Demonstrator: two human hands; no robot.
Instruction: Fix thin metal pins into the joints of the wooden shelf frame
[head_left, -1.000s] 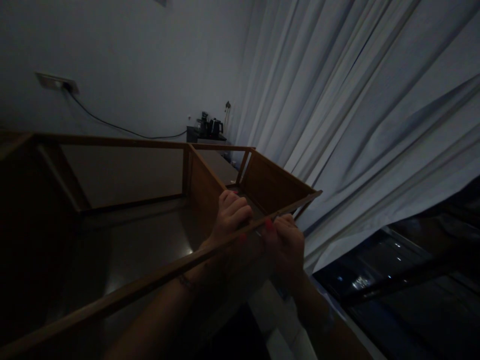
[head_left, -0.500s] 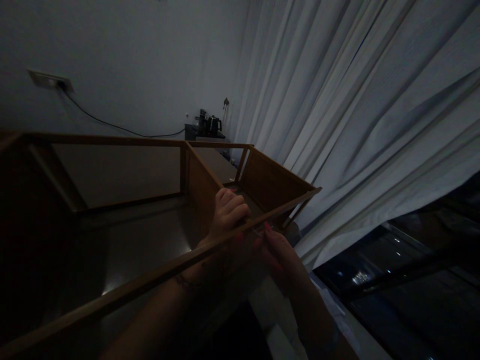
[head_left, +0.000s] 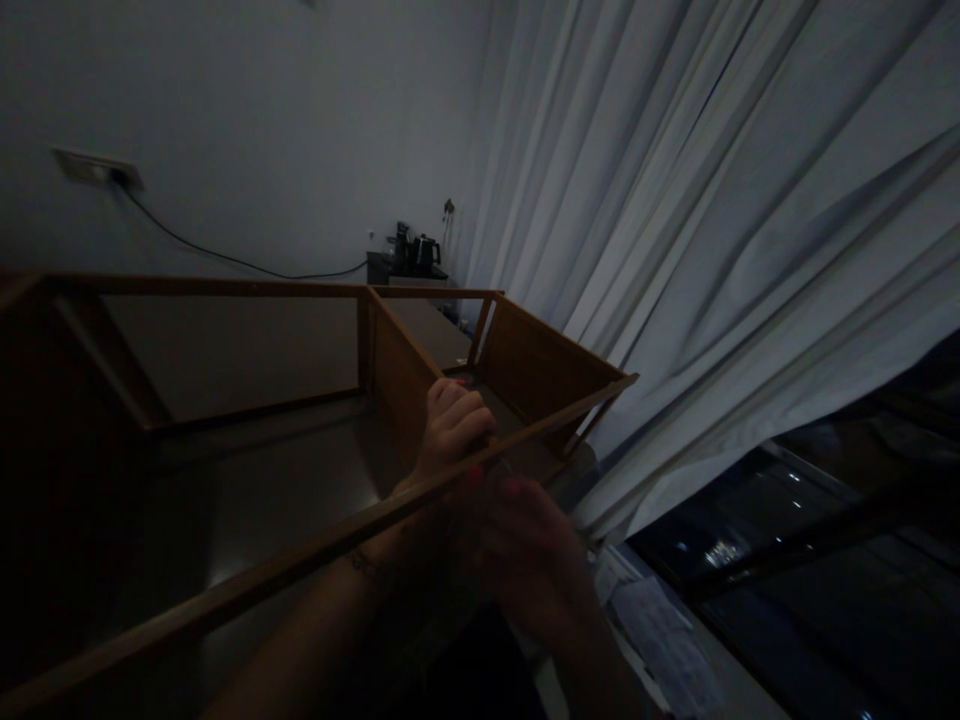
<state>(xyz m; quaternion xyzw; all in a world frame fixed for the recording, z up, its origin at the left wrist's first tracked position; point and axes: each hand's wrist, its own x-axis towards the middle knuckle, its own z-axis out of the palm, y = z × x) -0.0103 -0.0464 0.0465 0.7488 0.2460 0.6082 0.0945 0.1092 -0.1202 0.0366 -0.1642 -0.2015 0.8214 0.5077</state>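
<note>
A wooden furniture frame [head_left: 330, 528] with a front rail, a back rail and upright panels fills the lower left and middle. My left hand [head_left: 454, 425] reaches under the front rail and is closed around the end of the middle divider panel [head_left: 397, 360], where it meets that rail. Just outside the rail, below and to the right, is my right hand [head_left: 529, 550], dark and blurred by motion. Its fingers are curled together near the joint. A thin pale sliver shows at the fingertips, too faint to name.
White curtains [head_left: 660, 200] hang along the right, beside dark glass [head_left: 795, 570]. At the back, a black kettle [head_left: 425, 252] stands on a dark cabinet. A cable [head_left: 247, 262] runs to a wall socket [head_left: 94, 170]. Papers [head_left: 664, 630] lie at the lower right.
My right hand has moved down and left, drawing away from the rail, and its fingers have curled in. My left hand keeps its hold on the panel. The view has shifted slightly.
</note>
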